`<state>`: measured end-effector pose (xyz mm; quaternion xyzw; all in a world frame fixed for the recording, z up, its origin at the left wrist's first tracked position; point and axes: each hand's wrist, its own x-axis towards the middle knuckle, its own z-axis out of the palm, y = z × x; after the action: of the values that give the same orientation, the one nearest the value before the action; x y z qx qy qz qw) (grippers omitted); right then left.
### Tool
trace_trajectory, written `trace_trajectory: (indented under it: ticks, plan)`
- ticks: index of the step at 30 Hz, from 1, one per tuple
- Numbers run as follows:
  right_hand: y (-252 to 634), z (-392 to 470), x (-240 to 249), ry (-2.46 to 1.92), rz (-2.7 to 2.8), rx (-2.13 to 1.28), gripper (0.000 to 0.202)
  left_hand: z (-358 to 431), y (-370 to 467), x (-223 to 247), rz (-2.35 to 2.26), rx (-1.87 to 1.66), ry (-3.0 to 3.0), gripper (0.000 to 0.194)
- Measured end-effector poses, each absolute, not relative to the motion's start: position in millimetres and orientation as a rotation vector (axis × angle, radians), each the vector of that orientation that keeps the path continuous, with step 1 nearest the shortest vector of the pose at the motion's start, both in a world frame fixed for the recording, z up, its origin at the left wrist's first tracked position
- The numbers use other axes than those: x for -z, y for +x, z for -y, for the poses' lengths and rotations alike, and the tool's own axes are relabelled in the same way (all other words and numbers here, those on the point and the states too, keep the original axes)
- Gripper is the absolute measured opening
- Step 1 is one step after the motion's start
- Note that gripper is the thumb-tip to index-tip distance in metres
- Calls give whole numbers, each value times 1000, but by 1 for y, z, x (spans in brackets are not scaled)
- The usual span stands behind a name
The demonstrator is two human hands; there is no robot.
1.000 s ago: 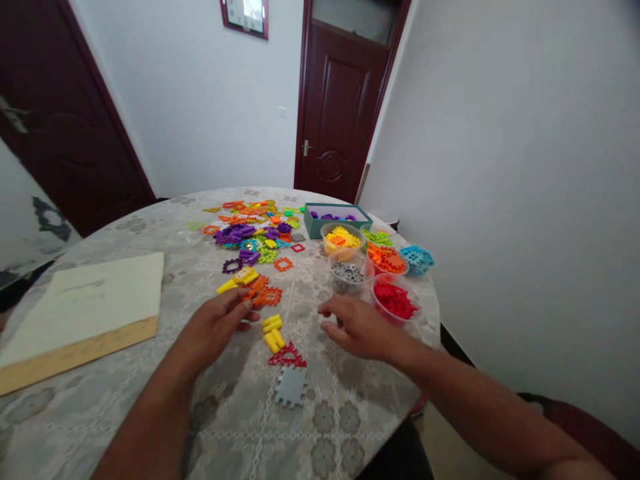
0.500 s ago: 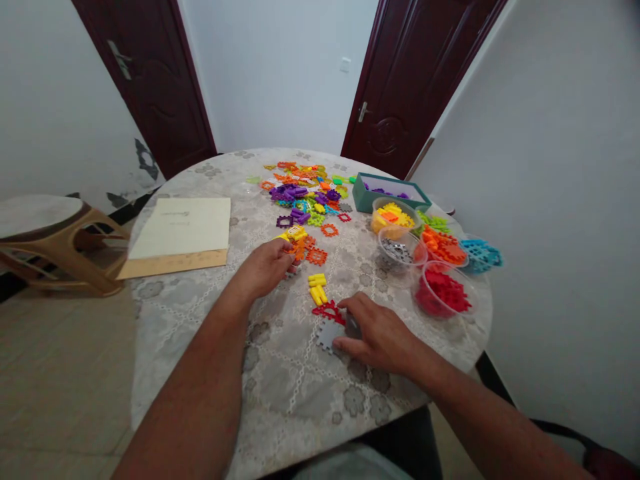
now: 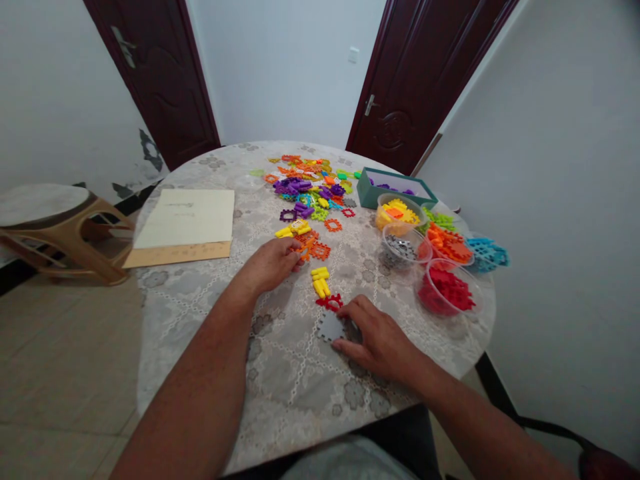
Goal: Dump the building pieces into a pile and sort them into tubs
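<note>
My left hand [image 3: 274,264] is closed, its thumb and fingers pinched on an orange toothed building piece [image 3: 306,249] beside other orange pieces. Yellow cylinder-shaped pieces [image 3: 293,229] lie just beyond these fingertips. My right hand [image 3: 379,335] rests low over the cloth, with thumb and index finger at the right edge of a flat grey toothed tile [image 3: 331,327]. Touching or close to the tile's far edge is a red toothed piece [image 3: 330,302], partly hidden by the fingers. Farther up, a short group of yellow pieces [image 3: 321,283] lies between my two hands.
A mixed heap of coloured pieces [image 3: 305,189] covers the table's far middle. At the right stand a green box [image 3: 370,195] and clear tubs of yellow, grey [image 3: 400,249], orange, blue and red pieces [image 3: 447,290]. A paper-topped board [image 3: 186,220] lies left; a stool [image 3: 55,227] stands beyond.
The whole view has shifted slightly. My left fingers have drawn a little away from the yellow pieces, and the orange piece shows more clearly. The grey tile now shows more between my right fingers.
</note>
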<state>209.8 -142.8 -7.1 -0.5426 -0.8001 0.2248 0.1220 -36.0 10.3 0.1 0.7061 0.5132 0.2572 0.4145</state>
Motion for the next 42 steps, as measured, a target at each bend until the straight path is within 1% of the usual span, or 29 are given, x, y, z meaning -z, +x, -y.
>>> trace_trajectory:
  ticks: [3, 8, 11, 16, 17, 19, 22, 25, 27, 30, 33, 35, 38, 40, 42]
  plan:
    - [209, 148, 10, -1556, 2314, -666, 34, -11, -37, 3, -1286, -632, 1820, 25]
    - [206, 149, 11, -1583, 2334, -642, 46, -11, -37, 2, -1320, -600, 1898, 25]
    - [203, 147, 11, -1618, 2349, -605, 48, -12, -38, 2, -1331, -581, 1967, 24]
    - [204, 146, 6, -1516, 2392, -611, 54, -15, -41, 11, -1283, -614, 1920, 30]
    - [206, 145, 3, -1468, 2384, -630, 52, -16, -42, 12, -1287, -623, 1901, 32]
    - [217, 139, -8, -1407, 2337, -611, 41, -16, -43, 13, -1299, -623, 1889, 34]
    - [248, 117, -26, -1504, 2186, -328, 30, -15, -44, 11, -1303, -607, 1914, 29]
    - [287, 81, -39, -1732, 2007, 98, 32, -14, -44, 9, -1299, -630, 1887, 25]
    - [309, 57, -43, -1895, 1919, 300, 36, -13, -43, 8, -1291, -643, 1857, 26]
    - [327, 32, -42, -2113, 1834, 457, 40, -13, -44, 8, -1292, -637, 1872, 27]
    - [320, 25, -36, -2112, 1837, 544, 39, -13, -44, 7, -1309, -629, 1923, 27]
    - [303, 30, -30, -1947, 1917, 519, 35, -13, -45, 6, -1318, -603, 1971, 25]
    - [265, 48, -17, -1663, 2143, 230, 28, -12, -45, 3, -1359, -536, 2034, 25]
    - [241, 61, -10, -1554, 2261, 44, 25, -11, -44, 0, -1395, -518, 2049, 26]
    - [226, 68, -5, -1518, 2297, 5, 23, -10, -43, -2, -1413, -514, 2056, 27]
